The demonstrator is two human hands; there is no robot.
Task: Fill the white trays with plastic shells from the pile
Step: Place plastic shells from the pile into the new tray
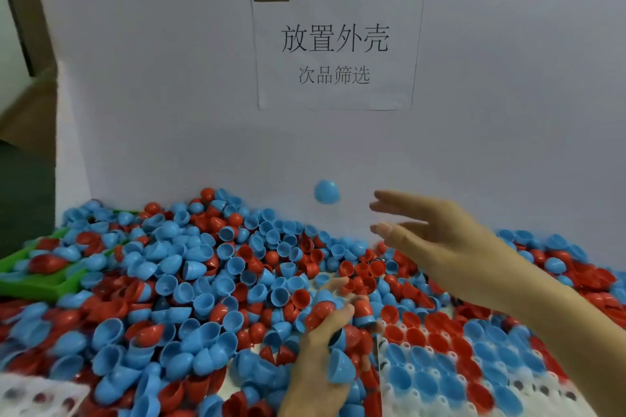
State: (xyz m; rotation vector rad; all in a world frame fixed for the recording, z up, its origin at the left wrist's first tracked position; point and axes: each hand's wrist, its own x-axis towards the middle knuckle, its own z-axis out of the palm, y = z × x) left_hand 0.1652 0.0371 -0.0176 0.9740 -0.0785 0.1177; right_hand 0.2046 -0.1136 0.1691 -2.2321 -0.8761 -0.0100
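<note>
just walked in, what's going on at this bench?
A person is sorting plastic shells from a big pile of red and blue shells into a white tray at lower right, where many sockets already hold shells and a few near the front edge look empty. The left hand grips a bunch of shells over the tray's left edge. The right hand is raised with fingers spread, and one blue shell is in mid-air in front of the white backboard. A green tray sits half buried at left.

Both forearms are bare, with no sleeves, gloves, rings or watch visible on the left hand or right hand.
</note>
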